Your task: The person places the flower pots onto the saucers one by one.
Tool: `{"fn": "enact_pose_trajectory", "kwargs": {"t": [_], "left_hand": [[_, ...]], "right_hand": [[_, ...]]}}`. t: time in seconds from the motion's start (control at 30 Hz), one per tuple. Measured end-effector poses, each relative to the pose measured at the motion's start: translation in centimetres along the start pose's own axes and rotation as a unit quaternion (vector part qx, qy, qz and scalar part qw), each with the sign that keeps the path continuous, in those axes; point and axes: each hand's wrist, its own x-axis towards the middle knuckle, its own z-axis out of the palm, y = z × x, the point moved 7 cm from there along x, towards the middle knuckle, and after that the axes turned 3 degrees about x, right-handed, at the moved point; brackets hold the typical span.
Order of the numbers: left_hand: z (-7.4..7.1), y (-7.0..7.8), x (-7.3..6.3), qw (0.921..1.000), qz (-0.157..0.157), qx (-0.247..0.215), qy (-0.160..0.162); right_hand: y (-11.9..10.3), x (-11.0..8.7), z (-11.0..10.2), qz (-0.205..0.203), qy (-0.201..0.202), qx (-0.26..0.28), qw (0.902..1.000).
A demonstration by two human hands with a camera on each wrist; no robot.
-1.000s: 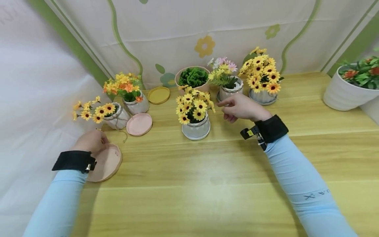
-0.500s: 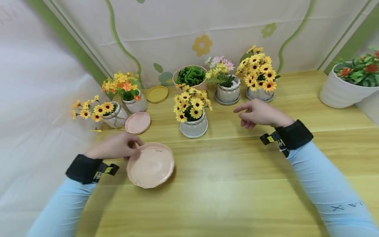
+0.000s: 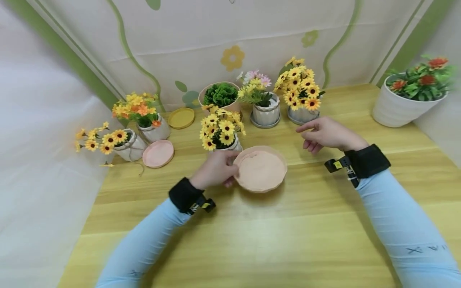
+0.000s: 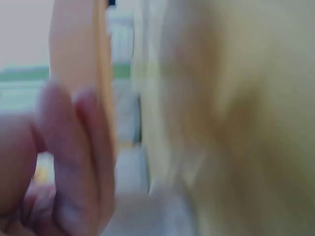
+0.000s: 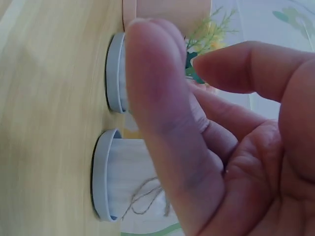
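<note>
My left hand (image 3: 216,170) pinches the left edge of a large pink plant saucer (image 3: 261,170), its shadow falling on the table below. Seen edge-on and blurred, the saucer (image 4: 74,44) rises past my fingers (image 4: 74,162) in the left wrist view. Just behind it stands a pot of yellow daisy-like flowers (image 3: 224,130), its base hidden by the hand and saucer. My right hand (image 3: 324,134) holds nothing, fingers loosely bent, in front of another potted yellow flower (image 3: 299,86). Two grey saucers under pots, one saucer (image 5: 103,174) nearer, show beyond that hand in the right wrist view.
Along the back are a leafy green plant (image 3: 221,95) and pink-yellow flowers in a grey pot (image 3: 266,112). To the left are two flower pots, one tilted pot (image 3: 131,148), a small pink saucer (image 3: 158,153) and a yellow saucer (image 3: 181,118). A white planter (image 3: 403,102) stands right.
My left hand has lifted the large pink saucer from the table's left side and carried it right to the middle. My right hand has drawn away rightward from the pots. The head view has shifted.
</note>
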Motion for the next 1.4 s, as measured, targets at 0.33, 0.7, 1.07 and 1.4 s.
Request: {"fn": "enact_pose_trajectory", "kwargs": {"t": [0.33,0.7,1.07,1.4], "left_hand": [[4.0,2.2,4.6,0.9908,-0.042,-0.035,0.124],[3.8,1.8,7.5,0.9867,-0.113,0.003,0.117],[4.5,1.9,8.2,0.9907,-0.121,0.008,0.061],[5.1,1.0,8.4,0.9847,-0.167,-0.033,0.035]], "right_hand": [[0.4,1.5,0.0,0.008,0.003,-0.014,0.9999],[2.5,3.2,0.3,0.033,0.011,-0.055,0.9979],[3.1,3.0,1.1,0.053,-0.012,-0.054,0.9971],[3.5,3.0,0.6,0.061,-0.009,-0.042,0.9972]]}}
